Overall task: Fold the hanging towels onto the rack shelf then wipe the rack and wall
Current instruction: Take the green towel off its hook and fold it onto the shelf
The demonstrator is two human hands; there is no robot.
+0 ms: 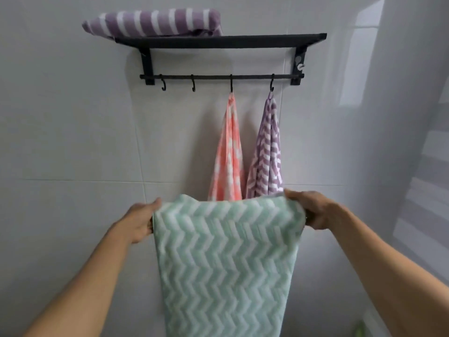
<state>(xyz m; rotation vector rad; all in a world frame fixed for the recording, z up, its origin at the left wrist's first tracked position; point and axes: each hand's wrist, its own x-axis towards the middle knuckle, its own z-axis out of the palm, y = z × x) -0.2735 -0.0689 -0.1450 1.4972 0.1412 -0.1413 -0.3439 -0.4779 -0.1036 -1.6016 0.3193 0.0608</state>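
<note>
There are 4 towels in all: 1 green towel point(227, 259), 1 pink towel point(228, 154), 1 purple zigzag towel point(266, 152) and 1 purple striped towel point(153, 23). Of these, 2 hang from hooks, 1 lies folded on the shelf, and 1 is held up. The single black rack point(221, 41) carries 4 hooks – hook point(163, 84), hook point(193, 83), hook point(231, 83), hook point(272, 82) – with 2 bare (the 2 on the left). 2 hands show: left hand point(141, 221), right hand point(313, 207).
</note>
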